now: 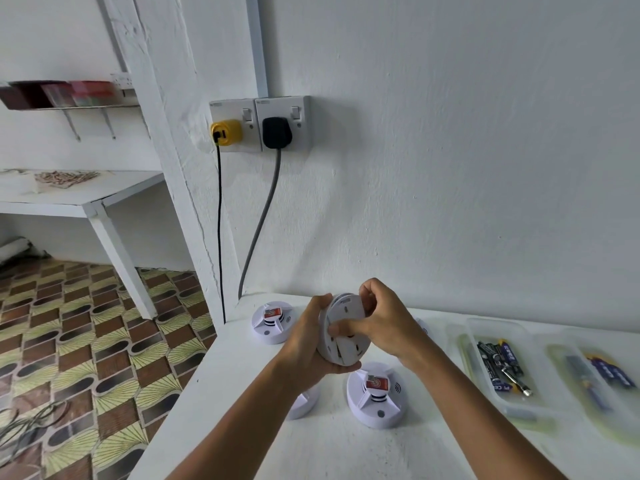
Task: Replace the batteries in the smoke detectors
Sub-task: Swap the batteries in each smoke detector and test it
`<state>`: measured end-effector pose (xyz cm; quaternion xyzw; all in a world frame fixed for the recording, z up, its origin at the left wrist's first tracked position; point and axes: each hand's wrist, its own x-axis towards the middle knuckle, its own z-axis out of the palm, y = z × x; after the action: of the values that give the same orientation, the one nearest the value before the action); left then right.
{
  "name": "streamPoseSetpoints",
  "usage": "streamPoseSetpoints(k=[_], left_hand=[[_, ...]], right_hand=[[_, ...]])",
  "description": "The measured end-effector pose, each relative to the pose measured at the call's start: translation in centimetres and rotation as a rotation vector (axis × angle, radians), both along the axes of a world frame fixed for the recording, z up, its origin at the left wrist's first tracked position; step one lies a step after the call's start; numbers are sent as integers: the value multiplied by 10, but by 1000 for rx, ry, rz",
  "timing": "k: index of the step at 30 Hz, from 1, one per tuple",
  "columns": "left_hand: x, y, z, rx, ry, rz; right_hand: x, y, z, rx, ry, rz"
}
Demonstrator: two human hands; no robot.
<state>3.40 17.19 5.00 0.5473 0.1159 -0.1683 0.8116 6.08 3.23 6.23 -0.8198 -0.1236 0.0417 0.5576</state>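
The smoke detector [341, 329] being worked on is held up on edge above the worktop [242, 393], its back plate turned toward the camera, gripped between both hands.

Furthest left on the worktop a second detector [272, 322] sits face up near the wall corner, with a red-labelled centre. Next comes the left hand [310, 341]: it cradles the held detector from the left and beneath, fingers curled around the rim. Below that forearm another detector [304, 400] is partly hidden. The right hand [384, 323] grips the detector from the right, thumb laid across the back plate and fingers hooked over the top edge. Beneath it a fourth detector [375, 394] lies face up. Further right stand two clear trays: the nearer tray [485, 327] holds dark batteries [502, 365] and a small metal tool, the outer tray [633, 434] more batteries [609, 372], blurred.

This looks like the twist that frees or seats the back plate; which of the two I cannot tell. To do it well, the left hand should hold the body steady while the right turns the plate squarely, with even pressure, not prying at one edge, which could crack the tabs. Keeping it low over the worktop guards against a drop.
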Motion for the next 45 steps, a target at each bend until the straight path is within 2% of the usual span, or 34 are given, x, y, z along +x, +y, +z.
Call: streamPoseSetpoints(k=[4,10,15,18,19,22,26,29,31,36,38,43,45], left_hand=[[-2,1,0,-19,18,5],[2,3,-1,-131,114,26],[6,10,-2,-192,169,53],[8,18,-4,-199,173,49],[8,22,-5,-194,169,49],[5,32,-4,-175,171,40],[6,47,-8,-230,196,70],[9,60,-13,-292,174,129],[10,69,-12,-327,147,148],[15,91,-11,-384,115,170],[16,96,-11,-401,123,170],[18,108,-14,-399,151,174],[19,109,-17,-389,143,165]], right_hand=[[-2,-1,1,-51,-48,-16],[-15,6,2,-323,-296,-72],[-17,16,-1,-224,-310,-100],[-15,19,1,-319,-391,-19],[-14,20,3,-323,-385,5],[-7,23,7,-153,-232,-24],[0,29,6,-84,-271,-121],[15,33,-3,112,-33,-186],[31,37,-18,37,62,-210],[59,66,-63,-545,-19,-68],[68,74,-79,-707,-25,-46],[70,83,-98,-774,-20,-99],[66,82,-95,-617,-4,-166]])
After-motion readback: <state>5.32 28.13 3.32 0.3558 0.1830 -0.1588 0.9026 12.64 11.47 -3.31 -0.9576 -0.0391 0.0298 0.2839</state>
